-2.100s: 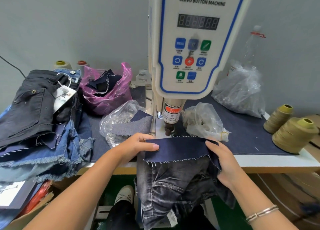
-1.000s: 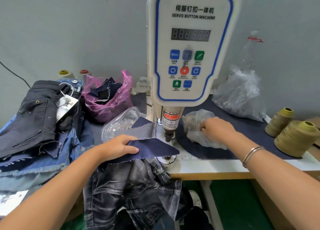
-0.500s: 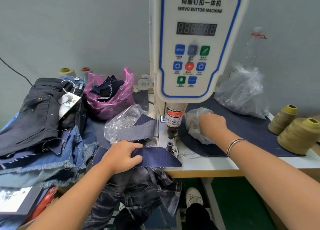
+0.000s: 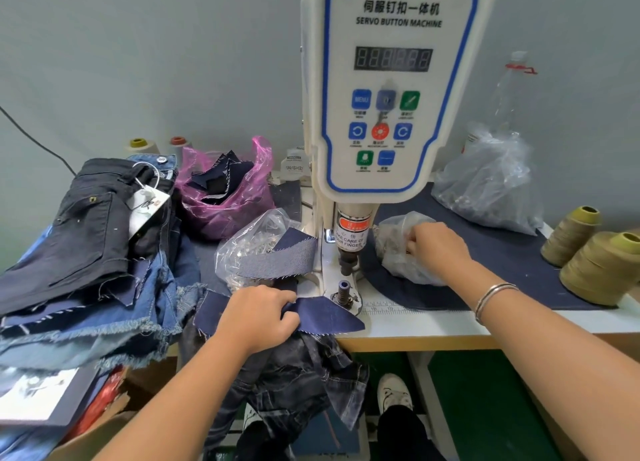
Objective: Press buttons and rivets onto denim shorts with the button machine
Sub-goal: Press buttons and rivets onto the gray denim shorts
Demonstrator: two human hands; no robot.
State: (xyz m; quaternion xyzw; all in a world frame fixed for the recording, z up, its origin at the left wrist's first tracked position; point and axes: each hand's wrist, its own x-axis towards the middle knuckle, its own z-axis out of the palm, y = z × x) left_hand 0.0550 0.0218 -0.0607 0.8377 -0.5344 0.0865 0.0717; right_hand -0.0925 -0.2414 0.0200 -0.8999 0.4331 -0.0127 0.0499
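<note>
Shorts [image 4: 298, 381], limp and heavy, hang off the table [image 4: 433, 325] at lower centre, left fingers [image 4: 289, 316] pinching their waistband, right fingers [image 4: 414, 244] buried in a bag [image 4: 394, 252], grip unclear.

Just one view here, a wide-angle head cam, so there's no second view to overlap with. It sits close in front of the button machine [image 4: 391, 89], looking forward and down, with the control panel filling the top middle. Below the machine you see the worktop [image 4: 433, 325] edge and some floor under it. Both forearms come in from the bottom corners, reaching toward the machine's base.
</note>
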